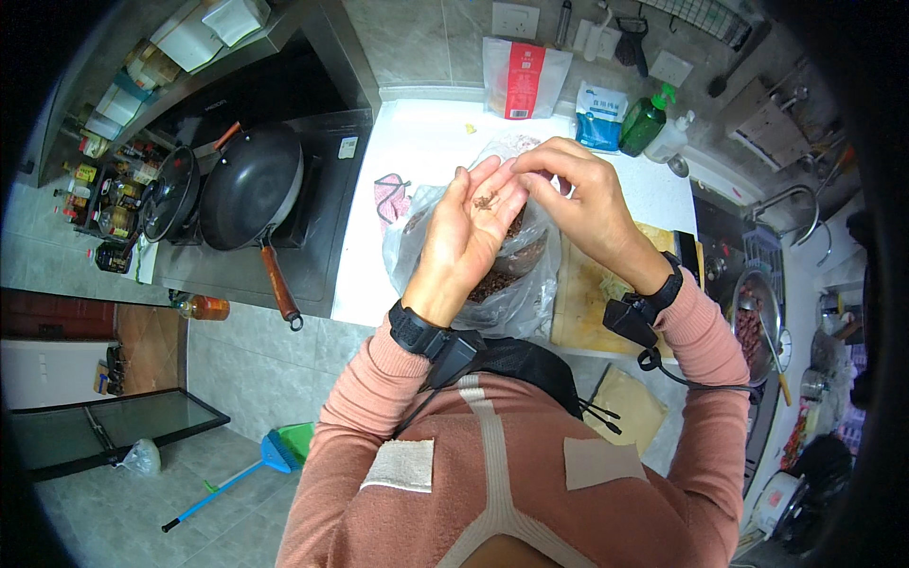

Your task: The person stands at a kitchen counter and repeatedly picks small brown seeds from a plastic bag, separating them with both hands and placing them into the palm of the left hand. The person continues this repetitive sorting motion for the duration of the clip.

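My left hand (469,220) is turned palm up, with a small cluster of dried brown spice pieces (486,201) resting on it. Over its fingertips, my right hand (579,181) has thumb and forefinger brought together; whether a bit is pinched between them is too small to tell. Beneath both hands, a clear plastic bag (543,302) lies bunched on the white countertop (362,263). Dark reddish-brown dried spice (490,285) shows inside it, partly hidden by my left hand and wrist.
A wooden cutting board (582,312) with a cleaver (686,252) lies right of the bag. Left is a wok (252,188) on the stove. Behind stand a red-and-clear pouch (527,78), a blue-and-white packet (600,117) and a green pump bottle (643,124). A metal bowl of meat (753,326) sits far right.
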`<act>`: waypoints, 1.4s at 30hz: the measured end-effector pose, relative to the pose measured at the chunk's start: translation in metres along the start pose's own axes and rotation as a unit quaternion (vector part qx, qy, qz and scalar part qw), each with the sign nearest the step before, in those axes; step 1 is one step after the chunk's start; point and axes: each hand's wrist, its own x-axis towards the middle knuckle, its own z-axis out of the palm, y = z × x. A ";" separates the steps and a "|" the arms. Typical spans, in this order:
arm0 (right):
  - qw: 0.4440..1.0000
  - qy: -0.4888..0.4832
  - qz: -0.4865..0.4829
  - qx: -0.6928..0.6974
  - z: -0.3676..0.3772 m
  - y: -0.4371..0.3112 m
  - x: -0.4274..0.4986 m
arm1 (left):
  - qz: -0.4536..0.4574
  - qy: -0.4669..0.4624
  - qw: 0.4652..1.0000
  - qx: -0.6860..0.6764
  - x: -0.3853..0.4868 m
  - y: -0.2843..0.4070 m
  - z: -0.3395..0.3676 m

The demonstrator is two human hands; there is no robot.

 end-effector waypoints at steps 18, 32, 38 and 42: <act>0.992 -0.043 -0.088 -0.083 0.015 0.012 0.005 | -0.043 -0.113 0.991 -0.064 0.002 0.003 -0.002; 0.900 -0.087 0.263 0.336 0.015 0.045 0.011 | -0.044 -0.034 0.998 0.040 -0.002 0.004 0.002; 0.888 -0.079 0.275 0.360 0.021 0.047 0.007 | -0.022 -0.011 0.997 0.075 0.000 0.003 -0.002; 0.906 -0.099 0.261 0.318 0.021 0.046 0.006 | -0.018 -0.005 0.996 0.087 0.001 0.004 -0.003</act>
